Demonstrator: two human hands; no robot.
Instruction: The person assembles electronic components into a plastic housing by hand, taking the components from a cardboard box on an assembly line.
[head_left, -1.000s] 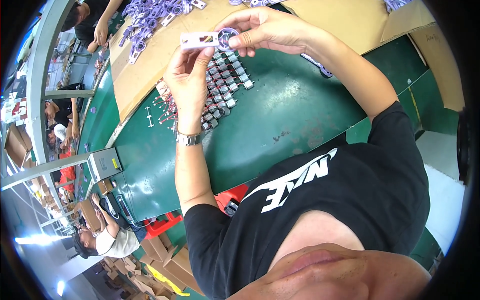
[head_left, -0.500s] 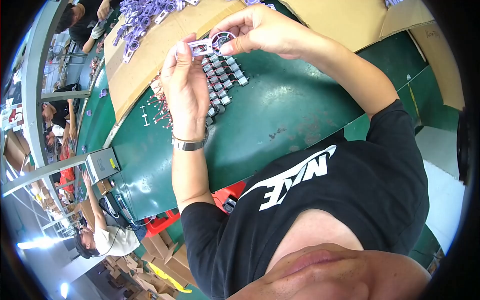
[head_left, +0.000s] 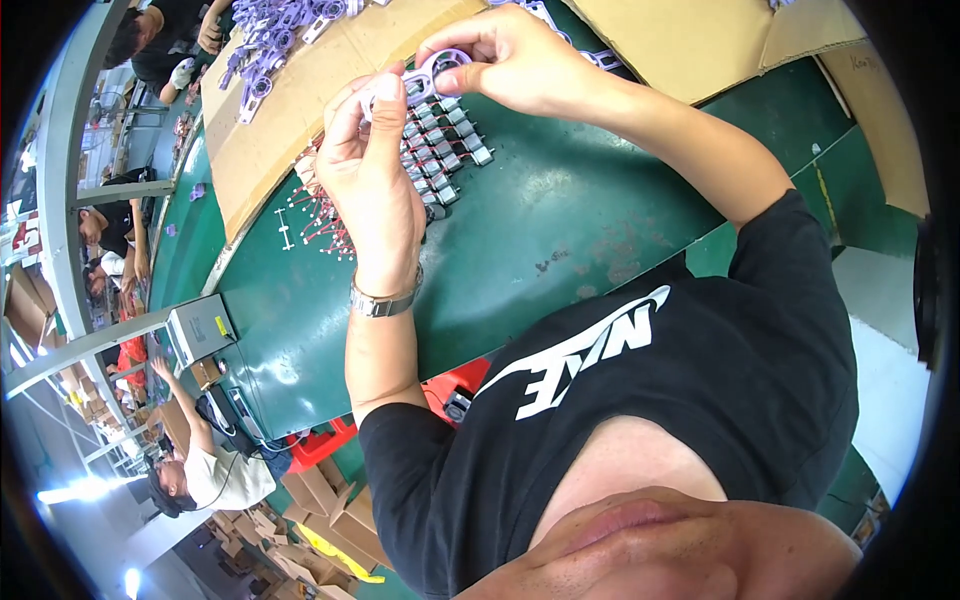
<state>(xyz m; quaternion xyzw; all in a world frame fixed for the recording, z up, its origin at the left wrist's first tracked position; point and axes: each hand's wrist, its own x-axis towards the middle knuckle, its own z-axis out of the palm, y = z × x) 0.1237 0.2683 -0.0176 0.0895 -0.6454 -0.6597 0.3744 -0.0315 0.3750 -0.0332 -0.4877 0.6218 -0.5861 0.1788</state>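
Observation:
A purple plastic part (head_left: 447, 60) with a ring at one end is held between my two hands, above the far side of the green table. My left hand (head_left: 375, 165) grips its narrow end, thumb on top. At the ring, my right hand (head_left: 515, 60) pinches the edge between thumb and fingers. Beneath the part lie rows of small silver motors (head_left: 440, 150), partly hidden by my left hand. Their red wires (head_left: 325, 225) spread out to the left. Another purple part (head_left: 602, 60) lies just beyond my right wrist.
Cardboard (head_left: 300, 110) holds a heap of purple parts (head_left: 285, 35) at the far left. An open carton (head_left: 680, 50) stands at the far right. A small white piece (head_left: 284, 228) and a grey box (head_left: 200, 330) sit on the green table (head_left: 540, 220). Other people work along the left.
Both hands have moved slightly away from me, and the held part has tilted, its ring end rising. A purple part now shows beyond my right wrist.

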